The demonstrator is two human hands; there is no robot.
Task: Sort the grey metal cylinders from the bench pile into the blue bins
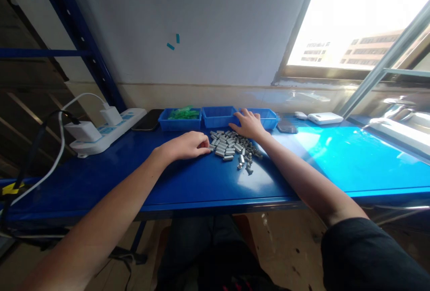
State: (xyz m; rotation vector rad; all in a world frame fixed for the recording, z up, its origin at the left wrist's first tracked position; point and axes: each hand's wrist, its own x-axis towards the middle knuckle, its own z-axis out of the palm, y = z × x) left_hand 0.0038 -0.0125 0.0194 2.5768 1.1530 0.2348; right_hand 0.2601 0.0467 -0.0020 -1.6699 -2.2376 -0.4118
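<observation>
On the blue table lies a pile of silver metal spacers [221,151], with darker screws [250,149] along its right side. At the pile's left edge my left hand [191,145] is closed, fingers curled against the thumb, with a silver spacer at the fingertips. My right hand [250,124] is palm down behind the pile with its fingers apart. It reaches over the front left of the right blue bin [268,121], close to the middle blue bin [219,118]. Green plastic pieces [183,113] fill the left blue bin [179,124].
A white power strip [110,132] with plugged-in chargers and cables stands at the left, beside a dark phone [147,120]. Right of the bins are another phone [288,124] and a white box-shaped device [325,118]. Behind rises the wall [201,67].
</observation>
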